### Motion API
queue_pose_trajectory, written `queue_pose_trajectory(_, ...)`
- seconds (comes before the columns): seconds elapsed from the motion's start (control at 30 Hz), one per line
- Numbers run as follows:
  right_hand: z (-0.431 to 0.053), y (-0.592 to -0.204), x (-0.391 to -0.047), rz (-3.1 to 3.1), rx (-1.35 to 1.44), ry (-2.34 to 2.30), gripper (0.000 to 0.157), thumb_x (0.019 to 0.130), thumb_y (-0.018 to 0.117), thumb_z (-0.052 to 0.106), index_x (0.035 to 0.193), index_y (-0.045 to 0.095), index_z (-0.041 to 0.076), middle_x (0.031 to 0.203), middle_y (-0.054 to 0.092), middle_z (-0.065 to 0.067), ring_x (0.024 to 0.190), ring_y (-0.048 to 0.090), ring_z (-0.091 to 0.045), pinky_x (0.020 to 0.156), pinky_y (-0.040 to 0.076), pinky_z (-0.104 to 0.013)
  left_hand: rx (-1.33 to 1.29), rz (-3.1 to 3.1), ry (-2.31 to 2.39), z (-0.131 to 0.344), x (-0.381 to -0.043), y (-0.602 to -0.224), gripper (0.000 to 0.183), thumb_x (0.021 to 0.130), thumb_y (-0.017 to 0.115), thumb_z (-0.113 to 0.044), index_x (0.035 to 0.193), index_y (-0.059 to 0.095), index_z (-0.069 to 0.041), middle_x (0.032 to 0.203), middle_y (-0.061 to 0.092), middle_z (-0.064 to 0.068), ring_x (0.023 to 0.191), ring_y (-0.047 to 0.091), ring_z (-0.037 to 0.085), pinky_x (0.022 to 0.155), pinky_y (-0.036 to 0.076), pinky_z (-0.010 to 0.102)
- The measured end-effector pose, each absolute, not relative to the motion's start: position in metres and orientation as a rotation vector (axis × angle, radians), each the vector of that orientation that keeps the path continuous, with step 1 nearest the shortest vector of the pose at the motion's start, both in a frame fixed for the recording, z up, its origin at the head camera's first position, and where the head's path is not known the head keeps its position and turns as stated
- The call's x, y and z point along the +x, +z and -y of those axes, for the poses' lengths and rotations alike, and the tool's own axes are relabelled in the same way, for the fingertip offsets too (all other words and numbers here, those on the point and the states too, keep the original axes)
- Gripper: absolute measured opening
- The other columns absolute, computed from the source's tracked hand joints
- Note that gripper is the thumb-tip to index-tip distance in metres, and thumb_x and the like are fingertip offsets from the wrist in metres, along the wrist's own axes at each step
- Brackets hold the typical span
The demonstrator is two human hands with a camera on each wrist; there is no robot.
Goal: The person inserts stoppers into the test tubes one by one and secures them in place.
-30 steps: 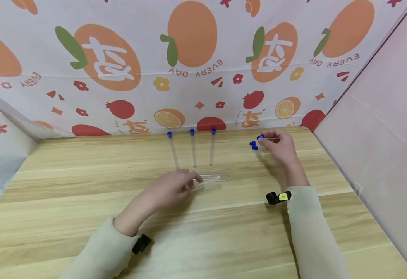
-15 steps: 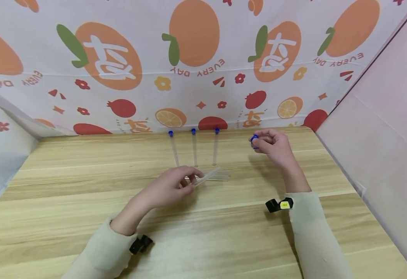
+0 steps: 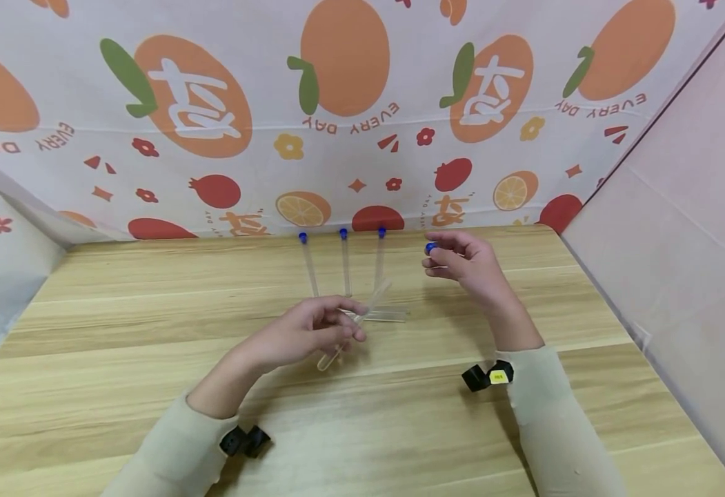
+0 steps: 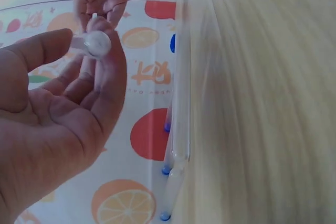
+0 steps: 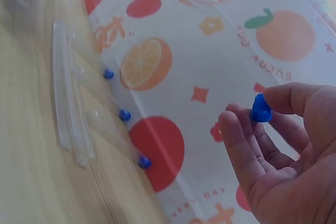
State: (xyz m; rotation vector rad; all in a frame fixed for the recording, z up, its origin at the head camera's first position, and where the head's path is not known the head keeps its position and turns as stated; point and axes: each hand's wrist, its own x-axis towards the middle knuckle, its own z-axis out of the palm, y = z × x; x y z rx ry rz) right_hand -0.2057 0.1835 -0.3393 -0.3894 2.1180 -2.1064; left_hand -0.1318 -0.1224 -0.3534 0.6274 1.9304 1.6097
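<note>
My left hand (image 3: 309,328) grips a clear test tube (image 3: 330,357) between thumb and fingers, above the table. The tube is tilted, its rounded bottom toward me and its other end pointing away to the right. In the left wrist view that rounded end (image 4: 97,44) faces the camera. My right hand (image 3: 470,266) pinches a small blue stopper (image 5: 261,109) between thumb and fingertips, the other fingers spread. Just beyond my left hand, loose clear tubes (image 3: 390,315) without stoppers lie on the wooden table.
Three tubes lie side by side toward the back, each with a blue stopper (image 3: 343,233) at its far end. A patterned fruit curtain (image 3: 343,159) rises behind the table (image 3: 368,428). A pale wall (image 3: 685,207) borders the right side.
My left hand has lifted the tube off the other loose ones and turned it to a steeper tilt. With the blue stopper in its fingers, my right hand has moved left toward the tubes.
</note>
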Motion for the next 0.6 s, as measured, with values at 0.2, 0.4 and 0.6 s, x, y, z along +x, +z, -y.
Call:
queue_pose_trajectory(0.2, -0.170, -0.336, -0.200, -1.950, -0.361, -2.167, 0.022, 0.097, 0.062, 0.001, 0.118, 0.056, -0.001, 0.101, 0.063, -0.009, 0.088, 0.071, -0.018, 0.083, 0.061, -0.034, 0.552, -1.761, 1.713, 0.122, -0.131, -0.353, 0.039, 0.104, 0.052, -0.012, 0.142, 0.047, -0.004, 0.121, 0.066, 0.025, 0.089, 0.066, 0.026, 0.075, 0.059, 0.034)
queue_pose_trajectory(0.4, -0.161, -0.332, -0.193, -1.798, -0.349, -2.205, 0.013, 0.095, 0.061, -0.003, 0.103, 0.066, 0.006, 0.100, 0.067, -0.007, 0.087, 0.070, -0.017, 0.086, 0.060, -0.034, 0.489, -1.714, 1.754, 0.117, -0.130, -0.352, 0.041, 0.104, 0.054, -0.015, 0.143, 0.046, -0.004, 0.123, 0.064, 0.028, 0.092, 0.065, 0.026, 0.076, 0.060, 0.037)
queue_pose_trajectory(0.6, -0.155, -0.330, -0.188, -1.782, -0.367, -2.181, 0.016, 0.095, 0.061, -0.003, 0.107, 0.068, 0.005, 0.101, 0.067, -0.006, 0.090, 0.069, -0.016, 0.088, 0.059, -0.033, 0.473, -1.706, 1.764, 0.116, -0.130, -0.350, 0.042, 0.104, 0.053, -0.016, 0.143, 0.046, -0.002, 0.118, 0.068, 0.019, 0.091, 0.065, 0.024, 0.076, 0.060, 0.038)
